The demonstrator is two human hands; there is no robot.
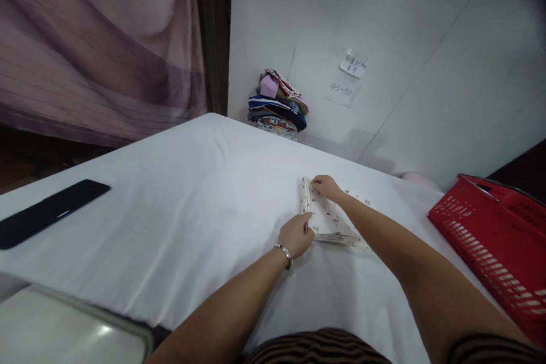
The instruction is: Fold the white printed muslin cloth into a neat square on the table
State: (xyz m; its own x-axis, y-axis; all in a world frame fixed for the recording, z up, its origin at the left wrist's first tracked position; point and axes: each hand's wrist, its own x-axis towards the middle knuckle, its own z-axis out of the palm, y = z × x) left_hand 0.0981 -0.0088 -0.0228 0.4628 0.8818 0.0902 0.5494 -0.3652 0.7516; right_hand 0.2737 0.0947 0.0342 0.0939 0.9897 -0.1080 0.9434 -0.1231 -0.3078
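Note:
A folded white cloth with a small dark print lies in layers on the white-covered table. My left hand, with a bracelet at the wrist, has its fingers closed on the cloth's near left corner. At the far left part of the same cloth, my right hand pinches the fabric with thumb and fingertips. My right forearm passes over the cloth's right part and hides some of it.
A red plastic basket stands at the right edge. Folded clothes are stacked beyond the far edge, by the wall with paper notes. A long black object lies at the left, and a pale glossy surface is at the lower left.

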